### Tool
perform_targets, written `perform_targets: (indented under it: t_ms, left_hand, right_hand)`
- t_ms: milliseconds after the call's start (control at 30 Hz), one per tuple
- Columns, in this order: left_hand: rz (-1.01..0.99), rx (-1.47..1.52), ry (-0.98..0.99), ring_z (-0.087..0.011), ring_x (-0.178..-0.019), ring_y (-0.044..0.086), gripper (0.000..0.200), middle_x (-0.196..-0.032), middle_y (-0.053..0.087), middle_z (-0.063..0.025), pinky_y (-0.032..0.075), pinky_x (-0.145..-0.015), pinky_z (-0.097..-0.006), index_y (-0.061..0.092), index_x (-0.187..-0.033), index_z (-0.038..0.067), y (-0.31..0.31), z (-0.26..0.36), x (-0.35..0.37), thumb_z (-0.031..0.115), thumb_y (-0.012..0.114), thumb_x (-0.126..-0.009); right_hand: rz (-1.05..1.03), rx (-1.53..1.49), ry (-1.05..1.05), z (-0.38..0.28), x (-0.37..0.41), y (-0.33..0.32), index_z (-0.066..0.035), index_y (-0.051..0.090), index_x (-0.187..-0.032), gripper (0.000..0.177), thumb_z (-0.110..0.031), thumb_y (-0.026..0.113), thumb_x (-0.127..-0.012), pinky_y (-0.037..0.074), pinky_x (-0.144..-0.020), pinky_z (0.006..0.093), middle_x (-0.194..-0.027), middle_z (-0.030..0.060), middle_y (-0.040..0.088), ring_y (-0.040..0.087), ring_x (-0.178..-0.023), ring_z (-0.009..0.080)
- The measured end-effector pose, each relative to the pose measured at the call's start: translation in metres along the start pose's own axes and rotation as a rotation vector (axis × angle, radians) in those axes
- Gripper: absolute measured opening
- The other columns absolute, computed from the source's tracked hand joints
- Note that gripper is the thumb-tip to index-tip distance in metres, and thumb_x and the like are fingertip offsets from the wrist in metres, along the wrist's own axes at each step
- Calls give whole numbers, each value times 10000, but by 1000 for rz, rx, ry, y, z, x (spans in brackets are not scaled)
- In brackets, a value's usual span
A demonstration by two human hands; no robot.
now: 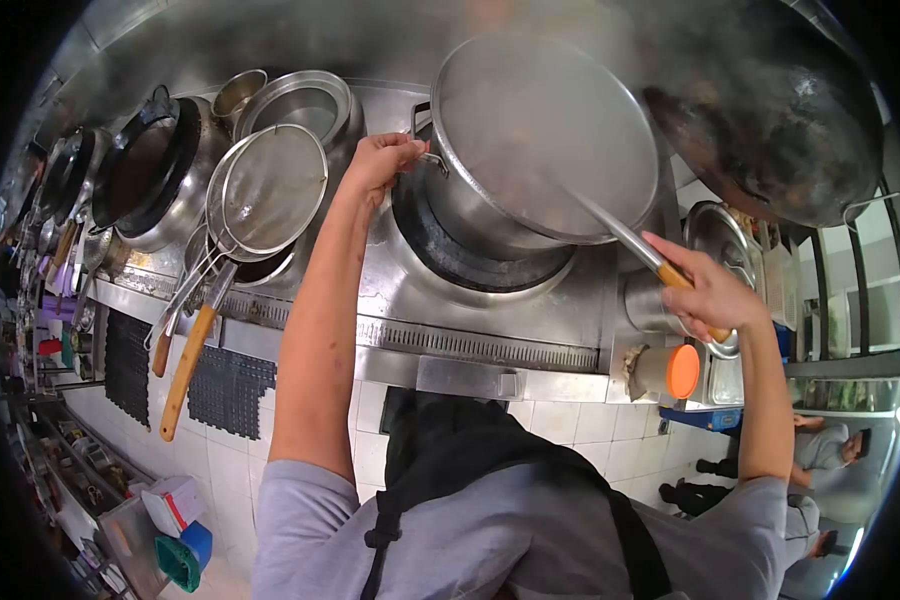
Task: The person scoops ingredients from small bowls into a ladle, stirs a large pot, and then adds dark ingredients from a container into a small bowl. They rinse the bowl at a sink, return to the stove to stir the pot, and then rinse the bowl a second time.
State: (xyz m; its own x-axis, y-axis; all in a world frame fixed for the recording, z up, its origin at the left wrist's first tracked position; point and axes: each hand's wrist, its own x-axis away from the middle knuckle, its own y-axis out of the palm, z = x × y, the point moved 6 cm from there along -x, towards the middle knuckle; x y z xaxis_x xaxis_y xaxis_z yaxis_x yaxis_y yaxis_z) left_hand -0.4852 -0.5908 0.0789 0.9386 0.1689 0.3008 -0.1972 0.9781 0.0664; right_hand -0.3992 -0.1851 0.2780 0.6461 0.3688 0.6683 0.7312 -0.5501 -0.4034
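Note:
A large steel stockpot (500,215) stands on the round black burner (440,255), its inside veiled by steam. My left hand (385,162) is closed on the metal handle (435,161) at the pot's left side. In my right hand (712,292) is a long metal utensil with a wooden grip (620,228). Its shaft slants over the near right rim into the pot. Steam hides the utensil's working end, so its kind cannot be told.
Left of the pot lie wire strainers (273,190) with wooden handles, beside a round metal pan (305,108) and a dark wok (148,175). A blackened wok (770,110) stands at right. An orange-lidded container (681,371) sits at the counter's right edge. Other people (832,443) are at lower right.

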Motion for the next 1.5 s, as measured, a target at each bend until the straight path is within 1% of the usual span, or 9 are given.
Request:
perform_targets:
  t_ms: [100,267,400,600,800,1000,1133,1267,1500]
  left_hand:
    - [20,-60,-1,-62,-708,542,223,-769,612,81,324,-641,-282,715,-974,174,0,6,4,314,773,-810]
    - [26,-6,-57,-91,-758,552,223,-821,627,61,338,-672,-304,715,-999,166,-3,2,-1,275,761,-810]
    - [19,26,-102,-115,-800,566,226,-867,638,46,353,-705,-326,708,-1012,150,-4,2,-3,229,757,-806]
    - [23,-11,-120,-122,-828,581,273,-890,641,41,361,-783,-375,695,-1059,155,-4,2,-8,217,764,-802]
    - [42,-3,-77,-139,-798,562,268,-845,646,13,374,-760,-382,725,-979,120,-2,6,-1,227,787,-741]
    - [28,31,-77,-146,-804,571,369,-870,673,4,382,-810,-401,710,-1069,89,-2,4,-4,198,806,-730]
    - [11,51,-48,-129,-805,569,331,-859,675,13,373,-756,-359,714,-1049,102,-3,1,-8,203,805,-747]
    - [-11,54,-45,-108,-804,557,292,-858,654,32,367,-666,-314,710,-1035,107,-2,2,-7,219,800,-780]
    - [1,82,-35,-107,-804,561,366,-862,657,34,355,-694,-326,688,-1087,109,-1,-3,-9,241,823,-774]
  right_hand:
    - [96,73,-50,18,27,-10,-127,234,-1580,782,1,553,-878,358,-353,258,-648,15,485,393,-378,67]
    - [352,311,-173,24,84,-35,-79,432,-1494,704,39,589,-818,449,-885,253,-1070,81,648,629,-981,195]
    - [541,710,-211,-9,103,-37,-127,413,-1504,739,30,610,-809,499,-905,341,-1170,179,657,673,-959,355]
    - [746,1451,-41,-20,20,-37,-156,323,-1536,757,-9,599,-846,546,-780,468,-899,198,657,675,-846,370]
    - [614,1575,-132,-16,-33,-49,-101,321,-1530,718,34,525,-856,558,-772,444,-949,206,668,680,-902,345]
    - [417,1547,-169,-16,-69,-63,-77,280,-1536,720,36,506,-862,565,-666,424,-857,203,661,688,-784,308]
    - [12,1029,310,-62,-51,-71,-56,266,-1528,728,40,479,-839,496,-416,382,-749,170,619,592,-482,256]
    - [60,1447,316,-62,-66,-64,-73,287,-1525,746,50,479,-814,495,-436,367,-741,182,606,575,-495,238]
    - [-235,718,586,-74,-56,-77,-197,282,-1550,767,-15,571,-863,415,-379,284,-650,19,490,461,-446,98]
